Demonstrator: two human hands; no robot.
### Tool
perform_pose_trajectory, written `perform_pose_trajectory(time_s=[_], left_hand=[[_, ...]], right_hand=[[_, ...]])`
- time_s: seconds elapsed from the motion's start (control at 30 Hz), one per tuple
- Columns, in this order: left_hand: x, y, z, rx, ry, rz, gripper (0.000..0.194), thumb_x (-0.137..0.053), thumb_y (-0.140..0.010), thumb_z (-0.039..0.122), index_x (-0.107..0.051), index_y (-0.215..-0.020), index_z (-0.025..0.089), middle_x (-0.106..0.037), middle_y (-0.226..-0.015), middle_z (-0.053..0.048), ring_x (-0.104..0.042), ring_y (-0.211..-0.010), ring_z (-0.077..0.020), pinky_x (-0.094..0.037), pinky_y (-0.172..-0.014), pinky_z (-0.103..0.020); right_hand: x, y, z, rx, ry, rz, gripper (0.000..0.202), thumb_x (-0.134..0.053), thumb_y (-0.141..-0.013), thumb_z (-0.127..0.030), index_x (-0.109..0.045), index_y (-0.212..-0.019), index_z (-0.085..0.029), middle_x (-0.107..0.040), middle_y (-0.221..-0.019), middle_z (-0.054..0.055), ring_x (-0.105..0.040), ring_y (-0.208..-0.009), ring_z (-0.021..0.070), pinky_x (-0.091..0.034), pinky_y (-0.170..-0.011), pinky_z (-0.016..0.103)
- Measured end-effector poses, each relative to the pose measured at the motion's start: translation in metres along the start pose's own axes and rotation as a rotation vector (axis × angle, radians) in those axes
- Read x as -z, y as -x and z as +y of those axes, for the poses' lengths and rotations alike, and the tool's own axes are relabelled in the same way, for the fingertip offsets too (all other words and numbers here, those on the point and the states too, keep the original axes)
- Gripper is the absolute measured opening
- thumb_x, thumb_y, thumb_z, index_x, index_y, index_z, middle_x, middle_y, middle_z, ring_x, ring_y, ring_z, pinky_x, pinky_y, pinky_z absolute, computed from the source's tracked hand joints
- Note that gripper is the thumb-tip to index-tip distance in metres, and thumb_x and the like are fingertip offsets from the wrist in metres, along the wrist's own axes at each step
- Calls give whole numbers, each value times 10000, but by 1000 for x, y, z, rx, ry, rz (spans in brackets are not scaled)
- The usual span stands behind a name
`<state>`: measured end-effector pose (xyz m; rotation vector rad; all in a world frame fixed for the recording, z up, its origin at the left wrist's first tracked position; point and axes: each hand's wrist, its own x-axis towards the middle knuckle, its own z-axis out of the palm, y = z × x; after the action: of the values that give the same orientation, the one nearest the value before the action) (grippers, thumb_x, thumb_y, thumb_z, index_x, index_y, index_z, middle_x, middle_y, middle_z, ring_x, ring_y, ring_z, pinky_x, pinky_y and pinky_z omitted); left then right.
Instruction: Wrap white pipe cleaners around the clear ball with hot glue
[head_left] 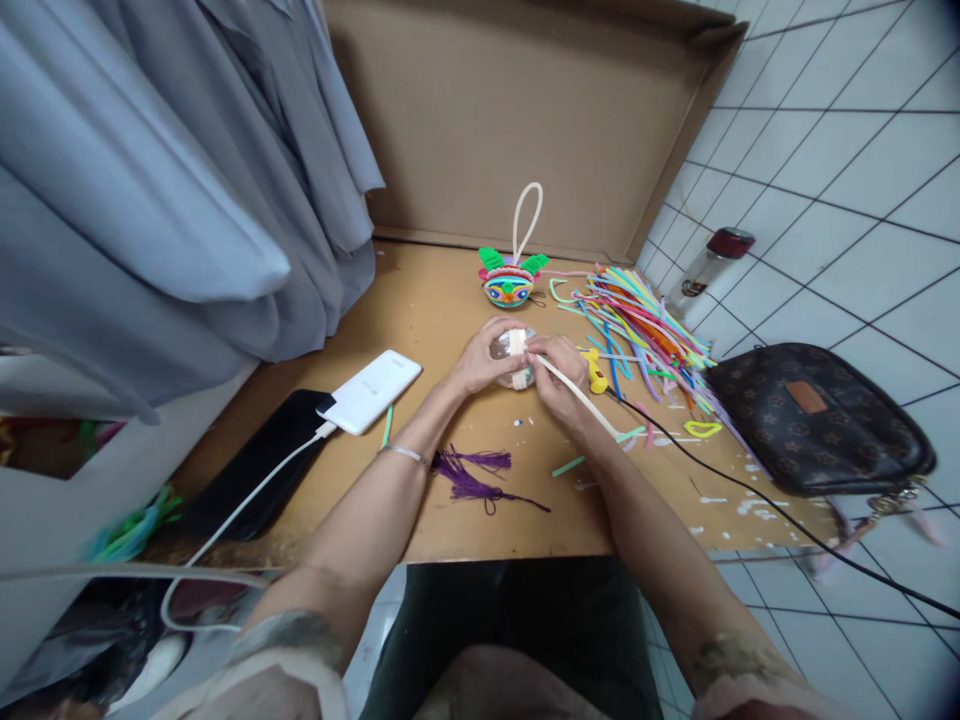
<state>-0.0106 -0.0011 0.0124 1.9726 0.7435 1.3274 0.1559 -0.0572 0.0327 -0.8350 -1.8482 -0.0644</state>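
Near the middle of the table, my left hand (pixel 484 358) is wrapped round the left side of a small round object (pixel 517 346) with a pale band across it. My right hand (pixel 559 375) is closed at its right side, with fingertips pinching the end of a white fuzzy strip (pixel 585 402) against the band. The strip trails down over the right palm towards the wrist. Just behind the hands sits a colourful animal-head ornament (pixel 510 285) with green ears and a white loop standing up from it. Purple tassels (pixel 472 478) lie between my forearms.
Many coloured fuzzy strips (pixel 637 320) lie at the right, by a yellow glue gun (pixel 596 370) with a black cable. Further right are a brown bag (pixel 825 420) and a bottle (pixel 709 270). At left, a white power bank (pixel 375 390) touches a black case (pixel 262 470).
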Motion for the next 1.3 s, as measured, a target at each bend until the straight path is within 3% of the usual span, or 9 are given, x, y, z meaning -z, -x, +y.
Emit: perform_pose_trajectory(time_s=[0.17,0.33,0.5,0.57,0.87,1.0,1.13,1.23,1.3], left_hand=[[3,3,4,-46,-177,-3,537,-690,-802,572,-655,-1196,209,-564,-1364,-135,-503,-1319,-297,-353,-1158,-489],[5,7,8,-76,-232,-52,573,-638,-844,571,-606,-1283,203,-576,-1371,-145,-511,-1315,-306,-365,-1153,-491],[3,14,9,-101,-313,-91,957,-824,-642,575,-447,-1449,222,-491,-1473,-166,-468,-1360,-354,-357,-1164,-510],[1,16,9,-119,-345,-85,1027,-847,-606,581,-419,-1466,218,-482,-1476,-174,-457,-1369,-359,-355,-1167,-510],[-7,14,11,-162,-368,6,736,-787,-609,305,-552,-1290,157,-564,-1337,-163,-536,-1282,-327,-421,-1117,-464],[-11,17,21,-53,-246,50,753,-804,-532,290,-571,-1236,158,-599,-1268,-145,-585,-1192,-315,-465,-1065,-454],[-6,22,22,221,66,244,826,-852,-506,385,-546,-1242,170,-640,-1203,-114,-630,-1111,-288,-511,-1001,-423],[0,27,17,345,380,348,782,-845,-547,483,-542,-1205,188,-681,-1144,-93,-659,-1059,-263,-537,-955,-388],[3,30,14,359,508,371,743,-846,-549,495,-562,-1167,194,-689,-1138,-89,-663,-1048,-251,-545,-936,-365]], right_hand=[[1,0,1,-23,23,-25,146,-474,-943,-259,-613,-898,-252,-729,-939,64,-662,-921,215,-522,-843,385],[-1,1,1,-43,22,-25,151,-481,-942,-258,-623,-896,-247,-723,-935,65,-659,-928,215,-523,-857,388],[-1,3,-1,-62,25,-14,148,-493,-942,-271,-631,-895,-247,-711,-947,71,-654,-956,218,-522,-870,389],[-2,3,-1,-53,20,-3,147,-491,-945,-270,-626,-892,-243,-707,-945,72,-651,-949,216,-519,-868,386],[-9,4,0,-70,29,61,140,-497,-931,-274,-618,-867,-245,-699,-903,62,-640,-887,216,-520,-836,379],[-6,1,-7,-82,2,44,123,-535,-908,-311,-639,-924,-247,-716,-929,62,-649,-901,220,-527,-854,382],[8,-7,0,-96,32,97,250,-529,-851,-260,-636,-1076,-241,-707,-1089,80,-630,-1059,239,-495,-968,416],[23,-11,17,-359,231,285,260,-477,-845,-254,-645,-1040,-212,-697,-1032,94,-624,-1005,249,-495,-948,431],[30,-9,26,-573,425,274,292,-491,-865,-295,-653,-1041,-129,-683,-1074,172,-614,-1057,296,-480,-965,467]])
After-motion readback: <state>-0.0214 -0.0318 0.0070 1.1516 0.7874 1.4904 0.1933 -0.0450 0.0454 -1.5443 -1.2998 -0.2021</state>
